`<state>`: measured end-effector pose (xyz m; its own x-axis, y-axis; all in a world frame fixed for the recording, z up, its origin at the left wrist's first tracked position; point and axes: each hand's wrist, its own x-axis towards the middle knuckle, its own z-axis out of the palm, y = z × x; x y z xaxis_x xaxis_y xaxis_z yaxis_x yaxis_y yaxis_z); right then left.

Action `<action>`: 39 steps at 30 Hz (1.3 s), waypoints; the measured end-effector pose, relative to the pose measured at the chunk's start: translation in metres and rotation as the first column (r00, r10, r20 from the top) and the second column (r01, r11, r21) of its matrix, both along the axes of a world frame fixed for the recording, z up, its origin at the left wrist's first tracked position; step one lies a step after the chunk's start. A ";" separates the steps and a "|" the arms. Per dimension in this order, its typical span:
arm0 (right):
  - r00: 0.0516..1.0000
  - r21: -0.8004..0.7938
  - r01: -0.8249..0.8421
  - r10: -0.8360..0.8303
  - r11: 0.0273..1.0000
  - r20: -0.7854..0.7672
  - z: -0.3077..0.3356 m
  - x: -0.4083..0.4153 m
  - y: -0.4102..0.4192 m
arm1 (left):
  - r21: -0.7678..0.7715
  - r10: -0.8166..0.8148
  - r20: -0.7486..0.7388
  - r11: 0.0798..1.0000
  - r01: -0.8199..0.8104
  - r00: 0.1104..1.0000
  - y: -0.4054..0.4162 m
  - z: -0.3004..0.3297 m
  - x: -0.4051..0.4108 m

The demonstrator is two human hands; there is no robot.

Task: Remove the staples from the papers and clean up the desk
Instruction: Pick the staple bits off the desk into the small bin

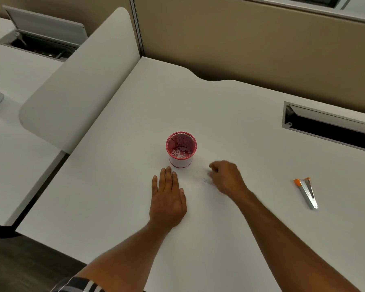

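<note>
A small red mesh cup (181, 149) stands on the white desk (219, 114), with pale bits lying in its bottom. My left hand (168, 197) rests flat on the desk, fingers together, just below the cup. My right hand (227, 177) is to the right of the cup, blurred, with fingers curled down toward faint small specks (204, 180) on the desk surface; whether it holds any is not visible. A metal staple remover with orange tips (307, 191) lies far right. No papers are in view.
A cable slot with an open lid (329, 128) is set into the desk at the right. A curved white divider (78, 85) borders the desk on the left, with a neighbouring desk beyond. The front edge runs diagonally at lower left.
</note>
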<state>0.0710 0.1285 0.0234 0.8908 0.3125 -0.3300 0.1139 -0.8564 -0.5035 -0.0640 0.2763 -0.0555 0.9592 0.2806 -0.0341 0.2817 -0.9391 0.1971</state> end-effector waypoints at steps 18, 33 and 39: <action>0.970 -0.027 -0.136 0.138 0.990 0.199 -0.039 -0.040 0.009 | 0.002 0.005 -0.026 1.000 -0.005 1.000 0.001 -0.001 0.000; 0.891 -0.112 -0.311 0.331 0.944 0.312 -0.043 -0.049 0.013 | 0.006 0.010 -0.020 1.000 -0.010 1.000 0.001 -0.001 0.000; 0.952 -0.047 -0.187 0.193 0.981 0.237 -0.033 -0.035 0.014 | -0.001 0.009 -0.021 1.000 -0.009 1.000 0.001 0.000 0.000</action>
<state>0.0355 0.1427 -0.0101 0.8693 0.4785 -0.1241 0.3904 -0.8185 -0.4215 -0.0637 0.2771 -0.0557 0.9557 0.2894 -0.0543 0.2944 -0.9361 0.1926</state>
